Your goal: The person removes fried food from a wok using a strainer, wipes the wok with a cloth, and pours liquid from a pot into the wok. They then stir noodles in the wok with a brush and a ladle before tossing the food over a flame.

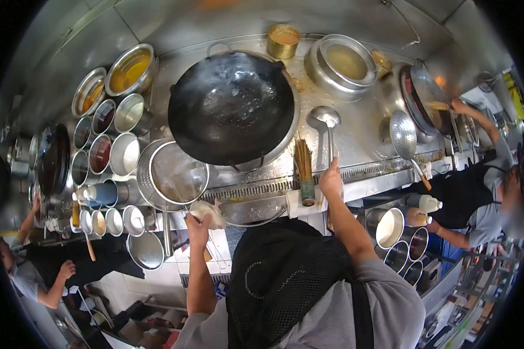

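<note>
A large black wok (pixel 233 107) with a few drops and wet shine inside rests on the steel range. My left hand (pixel 199 227), fingers closed, grips a folded pale cloth (pixel 208 215) at the range's front edge, just below a round strainer (pixel 173 174). My right hand (pixel 331 181) is wrapped round the handle of a steel ladle (pixel 326 116), whose bowl lies on the steel surface right of the wok. Between the wok and that hand, a bamboo brush (pixel 304 168) leans with its bristles away from me.
Metal pots with sauces and liquids (pixel 101 154) stand at the left. Behind are a yellow tin (pixel 283 42) and a steel pot (pixel 343 64). A perforated skimmer (pixel 403 135) lies right. One person works at each side.
</note>
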Demonstrator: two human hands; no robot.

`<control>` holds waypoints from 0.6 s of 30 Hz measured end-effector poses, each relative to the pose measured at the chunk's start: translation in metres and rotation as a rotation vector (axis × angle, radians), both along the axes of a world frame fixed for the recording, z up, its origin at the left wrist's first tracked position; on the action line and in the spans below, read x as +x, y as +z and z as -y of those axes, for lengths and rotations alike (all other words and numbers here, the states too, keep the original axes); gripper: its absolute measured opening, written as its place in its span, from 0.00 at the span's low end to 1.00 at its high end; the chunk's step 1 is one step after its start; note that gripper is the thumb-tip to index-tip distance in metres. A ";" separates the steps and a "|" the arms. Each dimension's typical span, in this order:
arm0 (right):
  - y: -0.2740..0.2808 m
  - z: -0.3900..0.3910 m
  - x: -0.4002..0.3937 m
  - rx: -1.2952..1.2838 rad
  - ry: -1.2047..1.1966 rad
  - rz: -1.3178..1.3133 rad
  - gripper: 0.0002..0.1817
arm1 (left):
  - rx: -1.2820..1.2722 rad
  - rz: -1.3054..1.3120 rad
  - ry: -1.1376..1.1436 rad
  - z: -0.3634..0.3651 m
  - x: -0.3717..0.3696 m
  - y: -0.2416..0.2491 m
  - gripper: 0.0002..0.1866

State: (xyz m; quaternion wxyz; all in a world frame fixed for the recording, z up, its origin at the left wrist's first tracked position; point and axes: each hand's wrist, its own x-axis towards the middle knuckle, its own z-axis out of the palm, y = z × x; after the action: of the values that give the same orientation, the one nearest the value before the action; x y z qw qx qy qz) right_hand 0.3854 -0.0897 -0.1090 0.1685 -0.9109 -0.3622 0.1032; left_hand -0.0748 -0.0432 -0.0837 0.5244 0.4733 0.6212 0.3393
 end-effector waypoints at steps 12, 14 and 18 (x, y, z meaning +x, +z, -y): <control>0.084 -0.098 0.204 0.445 0.038 0.102 0.21 | 0.411 -1.025 0.007 0.020 0.039 0.017 0.39; 0.075 -0.139 0.258 0.404 0.055 0.128 0.21 | 0.487 -0.910 0.104 0.024 0.079 0.042 0.34; 0.075 -0.191 0.299 0.149 -0.020 -0.175 0.17 | 0.657 -0.776 0.057 0.036 0.143 0.062 0.29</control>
State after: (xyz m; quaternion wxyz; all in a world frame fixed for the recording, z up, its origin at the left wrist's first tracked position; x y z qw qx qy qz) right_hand 0.6846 0.1014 -0.0341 0.2679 -0.8869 -0.3437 0.1535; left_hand 0.0687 -0.0793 -0.0219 0.0690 0.6872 0.6435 0.3301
